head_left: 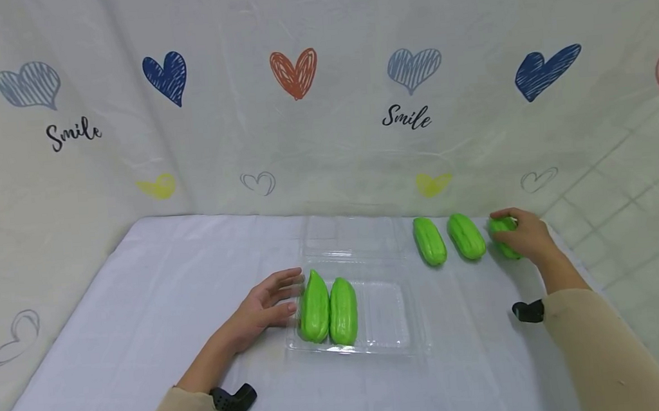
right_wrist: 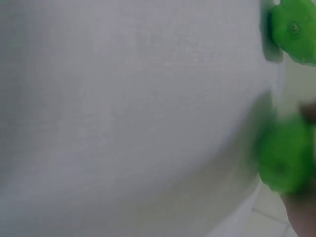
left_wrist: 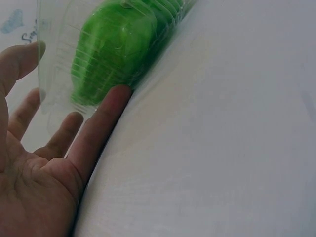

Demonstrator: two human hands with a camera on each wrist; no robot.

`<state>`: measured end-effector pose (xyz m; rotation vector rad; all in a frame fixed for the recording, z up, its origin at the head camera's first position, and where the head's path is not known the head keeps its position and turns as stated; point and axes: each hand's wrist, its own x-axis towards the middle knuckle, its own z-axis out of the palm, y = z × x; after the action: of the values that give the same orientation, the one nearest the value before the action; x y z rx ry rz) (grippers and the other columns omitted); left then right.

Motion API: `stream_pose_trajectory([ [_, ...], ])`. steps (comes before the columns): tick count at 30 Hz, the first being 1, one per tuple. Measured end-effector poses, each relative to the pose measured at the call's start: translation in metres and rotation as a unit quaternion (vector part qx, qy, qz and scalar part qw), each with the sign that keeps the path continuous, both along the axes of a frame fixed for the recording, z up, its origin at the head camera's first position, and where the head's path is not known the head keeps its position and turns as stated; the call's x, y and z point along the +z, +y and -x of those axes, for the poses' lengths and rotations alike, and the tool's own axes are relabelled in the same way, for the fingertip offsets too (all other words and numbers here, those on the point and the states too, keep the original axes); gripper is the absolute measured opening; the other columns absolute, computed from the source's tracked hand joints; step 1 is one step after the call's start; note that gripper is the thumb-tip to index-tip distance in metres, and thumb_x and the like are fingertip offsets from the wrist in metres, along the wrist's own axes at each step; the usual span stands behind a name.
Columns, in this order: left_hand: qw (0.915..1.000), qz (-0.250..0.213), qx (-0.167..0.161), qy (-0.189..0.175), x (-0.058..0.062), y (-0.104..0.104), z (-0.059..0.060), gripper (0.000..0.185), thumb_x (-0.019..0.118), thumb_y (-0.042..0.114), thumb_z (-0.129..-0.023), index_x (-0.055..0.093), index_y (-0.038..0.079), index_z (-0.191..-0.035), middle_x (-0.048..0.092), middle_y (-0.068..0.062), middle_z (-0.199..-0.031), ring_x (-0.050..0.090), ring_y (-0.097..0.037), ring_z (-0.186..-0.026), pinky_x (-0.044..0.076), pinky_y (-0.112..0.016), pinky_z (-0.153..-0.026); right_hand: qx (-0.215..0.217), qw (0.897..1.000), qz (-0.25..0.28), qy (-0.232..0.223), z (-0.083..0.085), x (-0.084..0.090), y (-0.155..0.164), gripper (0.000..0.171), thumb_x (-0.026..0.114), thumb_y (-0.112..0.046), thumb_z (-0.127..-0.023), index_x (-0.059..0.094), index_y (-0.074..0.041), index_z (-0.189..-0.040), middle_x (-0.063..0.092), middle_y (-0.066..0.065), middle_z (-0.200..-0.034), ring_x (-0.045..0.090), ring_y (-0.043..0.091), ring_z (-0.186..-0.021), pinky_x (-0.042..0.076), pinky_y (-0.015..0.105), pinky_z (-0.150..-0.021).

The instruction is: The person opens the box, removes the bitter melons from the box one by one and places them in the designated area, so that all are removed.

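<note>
A clear plastic clamshell tray [head_left: 392, 304] lies open on the white table, with two green ridged gourds [head_left: 328, 309] side by side in its left half. My left hand [head_left: 270, 304] rests open against the tray's left wall [left_wrist: 54, 74], fingers [left_wrist: 101, 123] straight along it beside the gourd [left_wrist: 116, 49]. Two more green gourds [head_left: 448, 239] lie at the far right. Beside them my right hand [head_left: 520, 235] grips a third gourd [head_left: 502, 227], seen blurred in the right wrist view as a green gourd [right_wrist: 284, 158].
The tray's clear lid [head_left: 349, 236] lies flat behind it. A cloth backdrop with hearts and "Smile" [head_left: 406, 119] rises behind the table. The table's right edge [head_left: 572, 257] is just beyond my right hand, with tiled floor [head_left: 643, 206] below.
</note>
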<state>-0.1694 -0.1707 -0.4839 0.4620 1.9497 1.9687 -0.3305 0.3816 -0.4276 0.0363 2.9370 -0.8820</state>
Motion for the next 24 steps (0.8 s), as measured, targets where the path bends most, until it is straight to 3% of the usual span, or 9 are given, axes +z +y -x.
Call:
stream_pose_trajectory([
  [9, 1.0, -0.007, -0.003, 0.006, 0.0, -0.001, 0.0, 0.066, 0.063, 0.015, -0.097, 0.032, 0.014, -0.156, 0.032, -0.012, -0.159, 0.035, -0.039, -0.144, 0.055, -0.045, -0.093, 0.022, 1.0, 0.002, 0.009, -0.001, 0.005, -0.002, 0.06, 0.064, -0.028, -0.096, 0.043, -0.003, -0.147, 0.026, 0.038, -0.153, 0.024, 0.062, -0.136, 0.028, 0.074, -0.103],
  [13, 1.0, -0.005, 0.0, 0.004, 0.001, -0.001, 0.0, 0.067, 0.064, 0.016, -0.097, 0.032, 0.015, -0.156, 0.033, -0.011, -0.159, 0.035, -0.039, -0.143, 0.055, -0.045, -0.092, 0.008, 0.999, -0.002, 0.034, -0.006, 0.013, -0.006, 0.061, 0.064, -0.03, -0.097, 0.042, -0.004, -0.148, 0.026, 0.035, -0.155, 0.024, 0.061, -0.137, 0.028, 0.075, -0.102],
  [18, 1.0, -0.007, -0.003, 0.005, 0.001, 0.0, 0.001, 0.067, 0.064, 0.016, -0.097, 0.032, 0.015, -0.156, 0.032, -0.012, -0.159, 0.036, -0.039, -0.143, 0.055, -0.045, -0.092, -0.003, 0.996, -0.009, 0.091, -0.02, 0.026, -0.021, 0.055, 0.061, -0.028, -0.098, 0.047, -0.003, -0.144, 0.029, 0.034, -0.154, 0.024, 0.058, -0.139, 0.026, 0.074, -0.104],
  [24, 1.0, -0.007, -0.002, 0.005, -0.001, 0.001, 0.001, 0.067, 0.063, 0.014, -0.097, 0.031, 0.014, -0.156, 0.033, -0.013, -0.159, 0.036, -0.039, -0.143, 0.055, -0.045, -0.092, 0.015, 0.982, 0.043, 0.181, -0.049, 0.036, -0.062, 0.046, 0.066, -0.019, -0.094, 0.056, -0.004, -0.137, 0.036, 0.025, -0.155, 0.027, 0.048, -0.144, 0.024, 0.069, -0.111],
])
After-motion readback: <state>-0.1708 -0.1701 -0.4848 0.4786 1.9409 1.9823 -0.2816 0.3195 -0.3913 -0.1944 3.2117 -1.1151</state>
